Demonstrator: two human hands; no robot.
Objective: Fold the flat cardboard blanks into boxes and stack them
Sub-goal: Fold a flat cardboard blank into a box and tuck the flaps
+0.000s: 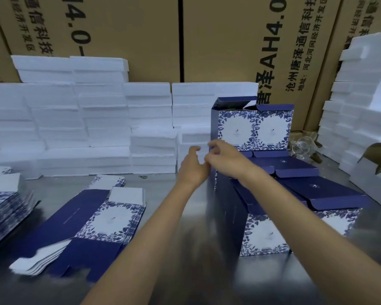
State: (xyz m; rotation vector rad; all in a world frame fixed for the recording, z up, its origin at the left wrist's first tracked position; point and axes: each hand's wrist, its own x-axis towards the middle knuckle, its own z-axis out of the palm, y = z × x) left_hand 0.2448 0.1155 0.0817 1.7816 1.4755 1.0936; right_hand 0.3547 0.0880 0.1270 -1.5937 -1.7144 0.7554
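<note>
Printed card, thin and glossy, navy with blue-and-white floral panels; that's what the blanks (90, 219) and boxes are made of; we'd judge it light, stiff across a panel, floppy at the creases, easy to dent at corners and a bit slick under dry fingers.

Blanks lie flat on the steel worktop (53, 186) front left, a fanned pile with white flaps poking out at the near end; a second pile (2, 208) sits at the far left edge.

Folded boxes are to the right: a row (295, 172) with navy tops running back from the near box (271, 234); one upper box (254, 126) stands on the row at the back, its top flaps not closed.

Both hands are at the far left corner of that stack; left hand (193, 167) open, thumb and fingers spread, beside the box edge; right hand (223, 158) has fingers curled at the corner just below the upper box; motion blur there, so we can't tell if it pinches card or only touches it.

Handling advice: take a blank by the long navy panel edges, not the loose white flaps; they'll bend; squeeze opposite creases to pop it square; carry a folded box by two side walls with light pressure; stack flush, since empty boxes will slide and tip easily.

Foam slabs (81, 111) behind; not ours.
</note>
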